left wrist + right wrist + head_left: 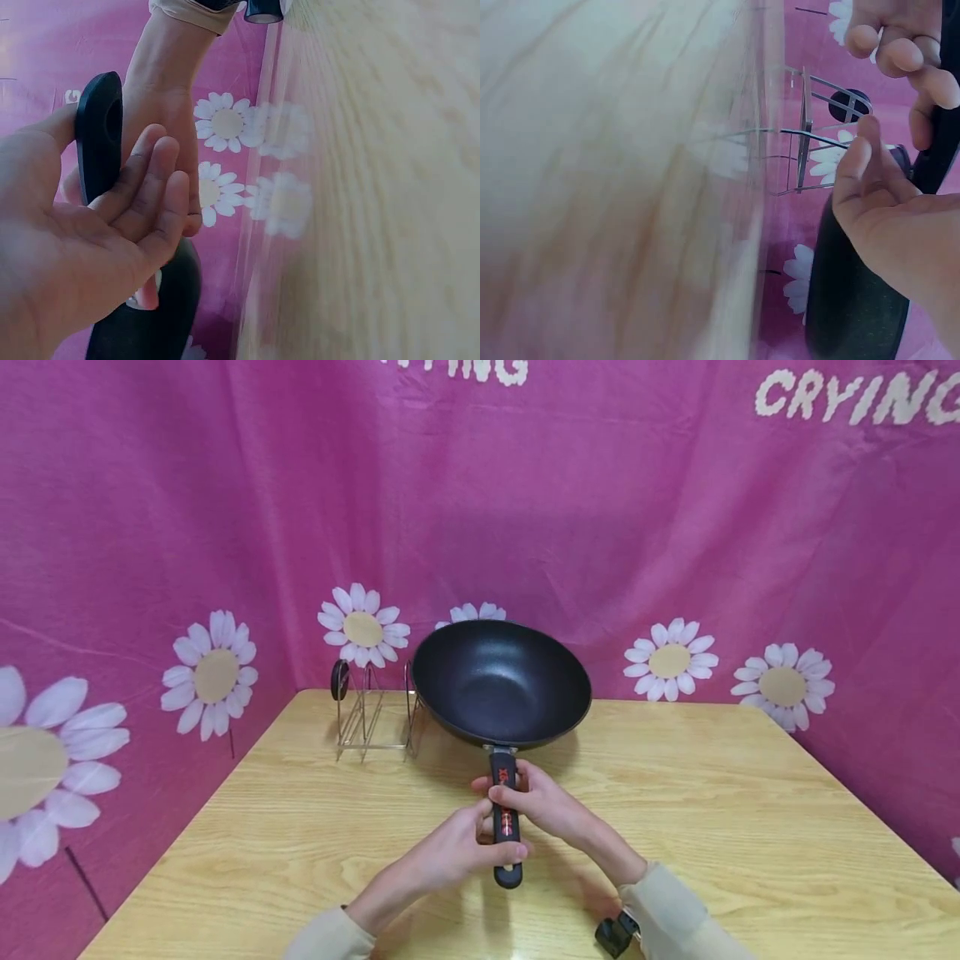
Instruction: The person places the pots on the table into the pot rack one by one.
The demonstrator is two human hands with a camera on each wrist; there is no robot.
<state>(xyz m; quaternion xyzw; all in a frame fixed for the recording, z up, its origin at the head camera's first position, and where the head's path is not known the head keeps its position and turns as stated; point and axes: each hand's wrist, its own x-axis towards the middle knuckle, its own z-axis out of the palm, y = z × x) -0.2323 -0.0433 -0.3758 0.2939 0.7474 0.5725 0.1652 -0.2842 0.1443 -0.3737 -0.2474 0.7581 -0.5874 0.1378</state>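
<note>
A black wok (495, 685) is held up over the table, tilted so its dark inside faces me. Both hands hold its long black handle (504, 763), which bears red lettering. My left hand (450, 853) grips the end part, thumb across the top and fingers underneath. Further up, nearer the pan, my right hand (553, 808) pinches the handle with its thumb on top and its fingers below. In the right wrist view, the wok's underside (855, 300) shows beyond the right hand (900, 232), raised off the tabletop.
A wire rack (372, 747) stands on the wooden table (675, 810), just left of the wok, with a black round disc (340, 680) at its left side. Purple cloth (637, 527) with daisies hangs behind and beside the table. A small black device (615, 935) is by the right sleeve.
</note>
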